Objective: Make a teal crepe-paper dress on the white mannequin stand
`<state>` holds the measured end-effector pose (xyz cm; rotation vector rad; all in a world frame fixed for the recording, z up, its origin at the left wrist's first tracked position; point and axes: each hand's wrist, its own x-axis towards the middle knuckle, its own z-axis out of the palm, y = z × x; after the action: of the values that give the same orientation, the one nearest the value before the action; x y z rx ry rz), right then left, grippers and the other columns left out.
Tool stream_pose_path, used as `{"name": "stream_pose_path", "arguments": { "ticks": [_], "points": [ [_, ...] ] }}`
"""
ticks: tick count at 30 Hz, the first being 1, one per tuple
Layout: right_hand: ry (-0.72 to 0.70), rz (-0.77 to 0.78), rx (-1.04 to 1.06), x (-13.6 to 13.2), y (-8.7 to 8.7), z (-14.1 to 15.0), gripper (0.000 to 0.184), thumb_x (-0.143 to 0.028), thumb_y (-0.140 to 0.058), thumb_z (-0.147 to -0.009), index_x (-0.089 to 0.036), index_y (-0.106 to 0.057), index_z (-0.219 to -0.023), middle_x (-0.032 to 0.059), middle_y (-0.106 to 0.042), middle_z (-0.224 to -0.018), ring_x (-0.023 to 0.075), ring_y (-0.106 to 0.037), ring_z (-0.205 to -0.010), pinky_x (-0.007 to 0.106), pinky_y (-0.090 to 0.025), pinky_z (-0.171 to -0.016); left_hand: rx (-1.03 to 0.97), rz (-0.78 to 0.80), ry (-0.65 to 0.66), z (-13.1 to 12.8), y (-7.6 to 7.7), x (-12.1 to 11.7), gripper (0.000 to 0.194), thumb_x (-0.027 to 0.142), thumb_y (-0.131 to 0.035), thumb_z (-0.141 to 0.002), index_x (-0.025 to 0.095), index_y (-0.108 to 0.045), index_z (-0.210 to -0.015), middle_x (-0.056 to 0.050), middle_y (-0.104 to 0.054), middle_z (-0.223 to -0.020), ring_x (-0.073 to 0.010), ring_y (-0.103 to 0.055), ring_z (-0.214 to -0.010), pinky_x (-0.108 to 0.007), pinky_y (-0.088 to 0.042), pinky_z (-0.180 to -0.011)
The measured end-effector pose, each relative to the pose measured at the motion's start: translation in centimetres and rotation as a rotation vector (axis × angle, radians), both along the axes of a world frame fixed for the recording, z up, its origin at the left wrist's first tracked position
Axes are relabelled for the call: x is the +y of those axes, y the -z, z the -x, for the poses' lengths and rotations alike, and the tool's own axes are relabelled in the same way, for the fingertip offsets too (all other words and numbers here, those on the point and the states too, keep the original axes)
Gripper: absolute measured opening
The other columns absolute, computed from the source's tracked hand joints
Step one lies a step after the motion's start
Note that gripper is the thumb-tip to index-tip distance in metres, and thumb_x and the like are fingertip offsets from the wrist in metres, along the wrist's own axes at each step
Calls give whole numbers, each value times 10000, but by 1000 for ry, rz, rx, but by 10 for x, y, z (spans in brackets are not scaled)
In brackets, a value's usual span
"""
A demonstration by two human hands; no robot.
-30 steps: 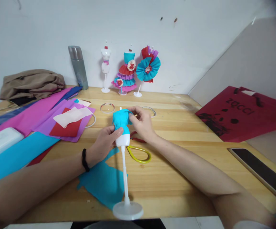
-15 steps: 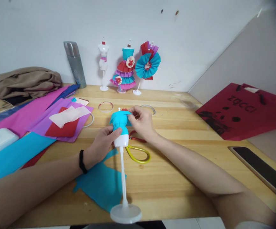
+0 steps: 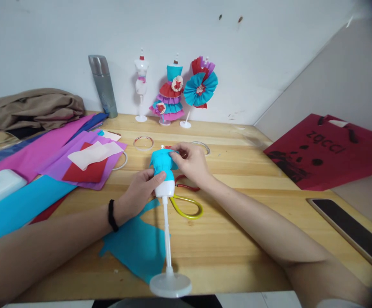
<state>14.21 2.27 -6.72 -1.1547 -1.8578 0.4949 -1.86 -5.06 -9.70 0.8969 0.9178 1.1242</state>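
A small white mannequin (image 3: 165,188) on a thin stand lies tilted toward me, its round base (image 3: 171,285) near the table's front edge. Blue crepe paper (image 3: 163,164) wraps its torso. My left hand (image 3: 137,190) is closed round the waist, thumb in front. At the shoulder, my right hand (image 3: 190,161) pinches the upper edge of the blue paper between thumb and fingers. A loose blue sheet (image 3: 137,248) lies beneath the left wrist. Yellow-handled and red-handled tools, a yellow loop (image 3: 188,216) and a red handle (image 3: 188,187), lie behind the mannequin, partly hidden.
Several coloured sheets (image 3: 54,141) and a white box (image 3: 1,188) cover the left side. Against the wall stand a bottle (image 3: 104,87) and three mannequins, including a dressed one (image 3: 172,92). A red bag (image 3: 327,149) and a phone (image 3: 349,233) are at right. Tape rolls (image 3: 143,143) lie mid-table.
My right hand has shifted slightly left, and the paper edge it pinches now lies closer to the mannequin's shoulder. The left hand keeps its hold. The whole view has moved slightly.
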Motion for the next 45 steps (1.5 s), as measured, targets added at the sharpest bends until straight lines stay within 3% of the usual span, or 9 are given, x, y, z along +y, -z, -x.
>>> {"name": "stream_pose_path", "arguments": {
  "ticks": [12, 27, 32, 36, 45],
  "points": [
    [-39, -144, 2, 2, 5, -3, 178, -143, -548, -809, -176, -722, -791, 40, -713, -760, 168, -611, -675, 297, -464, -643, 25, -30, 14, 1, 5, 2, 462, 565, -849, -683, 146, -654, -703, -5, -603, -645, -116, -531, -574, -247, -440, -531],
    [-50, -558, -328, 2, 16, -14, 231, -128, -497, -909, -160, -712, -986, 78, -712, -835, 200, -636, -724, 312, -475, -656, 14, -34, 17, 0, 3, 2, 478, 570, -859, -663, 143, -648, -694, 7, -577, -624, -105, -510, -571, -242, -440, -537],
    [3, -609, -454, 4, 18, -17, 255, -138, -480, -945, -163, -718, -1032, 92, -725, -860, 215, -663, -751, 317, -496, -672, -4, -36, 10, 1, 4, 3, 438, 534, -860, -678, 152, -647, -687, 13, -569, -621, -104, -509, -569, -243, -439, -542],
    [8, -609, -440, 1, 16, -16, 256, -131, -495, -936, -161, -720, -1054, 90, -748, -876, 209, -679, -746, 312, -500, -659, -1, -28, 16, 1, 3, 2, 431, 526, -858, -684, 151, -646, -692, 12, -572, -621, -108, -513, -566, -248, -448, -545],
    [-133, -655, -385, 0, 18, -17, 325, -168, -479, -956, -162, -725, -1167, 77, -789, -904, 176, -688, -715, 297, -516, -662, -43, -18, 34, 1, 2, 2, 469, 552, -881, -649, 141, -665, -708, 7, -591, -635, -107, -526, -584, -242, -465, -555]
  ]
}}
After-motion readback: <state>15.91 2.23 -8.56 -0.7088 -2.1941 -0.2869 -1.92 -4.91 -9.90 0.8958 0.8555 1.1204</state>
